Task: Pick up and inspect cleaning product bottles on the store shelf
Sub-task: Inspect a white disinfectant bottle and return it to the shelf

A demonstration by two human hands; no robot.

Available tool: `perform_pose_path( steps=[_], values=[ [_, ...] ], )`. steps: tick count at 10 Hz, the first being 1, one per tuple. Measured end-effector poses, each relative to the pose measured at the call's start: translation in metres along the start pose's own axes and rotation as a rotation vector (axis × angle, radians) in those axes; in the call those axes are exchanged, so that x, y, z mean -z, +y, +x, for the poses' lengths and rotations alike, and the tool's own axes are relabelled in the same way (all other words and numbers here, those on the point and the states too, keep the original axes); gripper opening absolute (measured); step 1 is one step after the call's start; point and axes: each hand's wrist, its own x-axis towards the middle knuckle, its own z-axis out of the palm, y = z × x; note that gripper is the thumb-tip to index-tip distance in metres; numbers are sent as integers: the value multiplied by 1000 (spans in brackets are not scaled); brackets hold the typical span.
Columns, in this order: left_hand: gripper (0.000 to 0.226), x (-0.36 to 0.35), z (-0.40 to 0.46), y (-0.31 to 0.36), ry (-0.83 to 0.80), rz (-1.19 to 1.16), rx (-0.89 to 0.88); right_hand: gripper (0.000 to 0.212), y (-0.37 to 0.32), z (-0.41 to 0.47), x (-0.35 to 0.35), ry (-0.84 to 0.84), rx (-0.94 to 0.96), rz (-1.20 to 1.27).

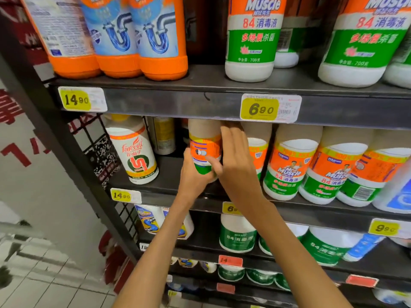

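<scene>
A white bottle with an orange and green label (204, 143) stands at the front of the middle shelf (166, 187), its top under the shelf above. My left hand (195, 174) grips its lower part from below and the left. My right hand (235, 161) lies against the bottle's right side with fingers straight and pointing up, thumb across the label. More bottles of the same kind (289, 165) stand in a row to the right.
A white Farcent bottle (133, 152) stands left of the held one. Orange drain-cleaner bottles (138, 36) and white disinfectant bottles (253, 36) fill the upper shelf. Green-labelled bottles (238, 236) sit on the lower shelves. Yellow price tags (260, 108) line the shelf edges. The tiled floor (44, 283) is at the lower left.
</scene>
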Motion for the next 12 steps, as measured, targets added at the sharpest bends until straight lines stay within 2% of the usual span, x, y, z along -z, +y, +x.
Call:
perform_pose_path(
  steps=[1, 2, 3, 4, 6, 7, 8, 9, 10, 11, 12],
  values=[
    [66, 9, -2, 0, 1, -16, 0, 50, -8, 3, -14, 140, -20, 97],
    [78, 23, -15, 2, -51, -73, 22, 50, -32, 3, -17, 182, -79, 199],
    [87, 37, -40, 1, -86, -86, 14, 53, -50, 0, -20, 181, -131, 375],
    [77, 50, -64, -4, -83, -176, 19, 52, -75, -6, -17, 160, -155, 600],
    [75, 79, -92, -15, -207, -289, 57, 59, -111, -27, 1, 42, -133, 748],
    [76, 90, -97, -11, -318, -330, 159, 52, -115, -33, 10, -20, -240, 882],
    [65, 96, -100, -4, -398, -339, 238, 44, -105, -31, 19, -133, -376, 1075],
    [68, 101, -112, 0, -480, -444, 322, 35, -92, -22, 24, -181, -531, 1286],
    [83, 96, -135, -2, -567, -660, 460, 43, -87, -24, 19, -321, -661, 1517],
    [83, 92, -149, -4, -663, -730, 483, 49, -90, -33, 12, -375, -712, 1523],
    [99, 94, -146, -4, -601, -663, 513, 41, -90, -36, 16, -277, -790, 1386]
  ],
)
